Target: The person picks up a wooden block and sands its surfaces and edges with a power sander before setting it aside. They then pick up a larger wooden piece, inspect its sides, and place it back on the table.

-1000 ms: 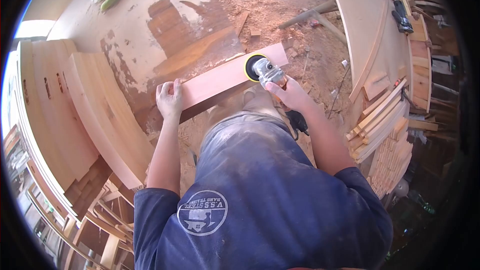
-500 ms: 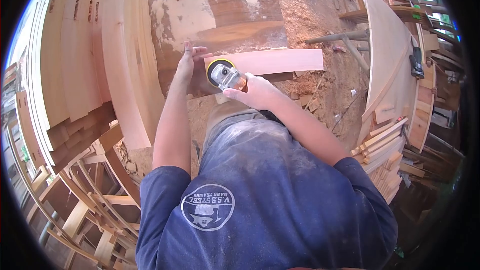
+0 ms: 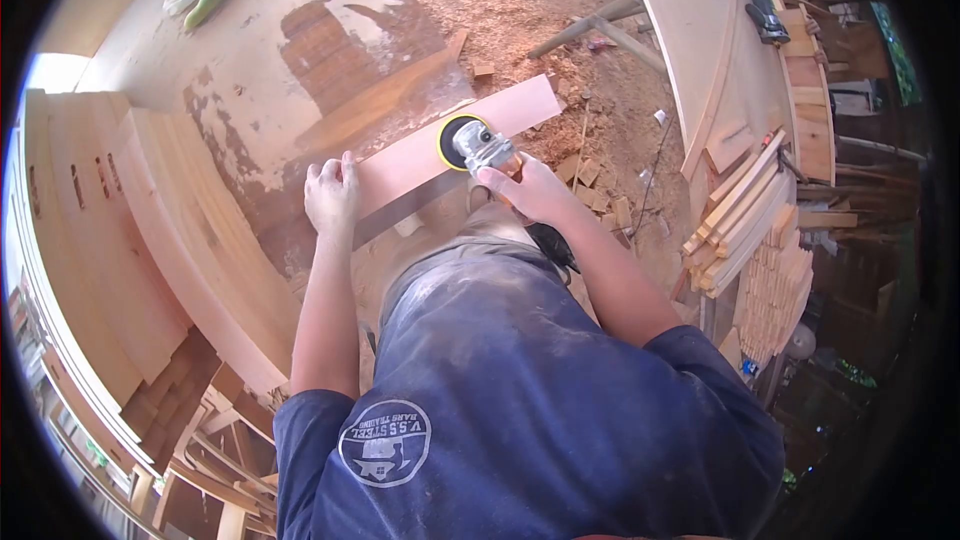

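A pale pinkish wooden board (image 3: 400, 168) lies at a slant on the worn work table (image 3: 240, 105). My right hand (image 3: 530, 188) is wrapped round the body of an angle grinder with a yellow-edged sanding disc (image 3: 478, 145). The disc rests over the middle of the board, hiding part of its face. At the board's left end, my left hand (image 3: 331, 195) has its fingers curled over the edge, gripping it; the thumb side is partly hidden.
Stacked wide planks (image 3: 165, 230) stand close on my left. Wood shavings (image 3: 480, 10) and offcuts (image 3: 590, 172) cover the ground ahead. To the right are a large panel (image 3: 690, 20) with a dark power tool (image 3: 765, 15) on it and a pile of thin strips (image 3: 735, 215).
My view has turned, and the board now appears slanted. The grinder has moved from the board's left end to its middle. My left hand has gone from outstretched fingers to gripping the end.
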Available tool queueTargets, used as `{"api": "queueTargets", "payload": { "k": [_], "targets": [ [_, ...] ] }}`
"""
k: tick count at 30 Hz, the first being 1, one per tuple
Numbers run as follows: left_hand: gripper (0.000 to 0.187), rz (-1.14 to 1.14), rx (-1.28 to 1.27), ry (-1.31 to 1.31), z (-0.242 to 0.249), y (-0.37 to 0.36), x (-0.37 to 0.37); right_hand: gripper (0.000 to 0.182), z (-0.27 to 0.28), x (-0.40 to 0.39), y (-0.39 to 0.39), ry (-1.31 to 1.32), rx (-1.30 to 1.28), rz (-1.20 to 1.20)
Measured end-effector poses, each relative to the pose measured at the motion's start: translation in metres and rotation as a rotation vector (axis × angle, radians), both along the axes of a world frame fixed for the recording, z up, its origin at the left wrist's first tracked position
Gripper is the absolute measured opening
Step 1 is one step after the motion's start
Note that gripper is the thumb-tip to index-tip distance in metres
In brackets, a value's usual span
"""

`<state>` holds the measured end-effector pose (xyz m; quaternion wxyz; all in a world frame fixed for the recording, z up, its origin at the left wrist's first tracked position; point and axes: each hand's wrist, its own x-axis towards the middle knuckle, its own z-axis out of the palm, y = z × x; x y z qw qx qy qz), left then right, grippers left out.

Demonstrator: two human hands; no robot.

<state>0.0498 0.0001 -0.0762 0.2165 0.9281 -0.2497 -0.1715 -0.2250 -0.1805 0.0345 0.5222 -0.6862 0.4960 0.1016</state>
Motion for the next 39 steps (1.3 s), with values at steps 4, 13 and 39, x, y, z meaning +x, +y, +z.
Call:
{"api": "queueTargets", "payload": {
  "k": [4,13,39],
  "targets": [
    [0.049,-0.096,0.049,-0.183,-0.022,-0.002,-0.004,0.074,0.002,-0.048,-0.039,0.011,0.002,-0.193],
    [0.046,-0.103,0.107,-0.159,-0.015,-0.005,-0.006,0.073,-0.006,-0.090,-0.103,-0.020,-0.044,-0.298],
    [0.052,0.534,-0.635,0.682,-0.039,0.039,0.031,0.072,-0.009,0.047,-0.036,-0.007,0.065,0.276]
  ]
}}
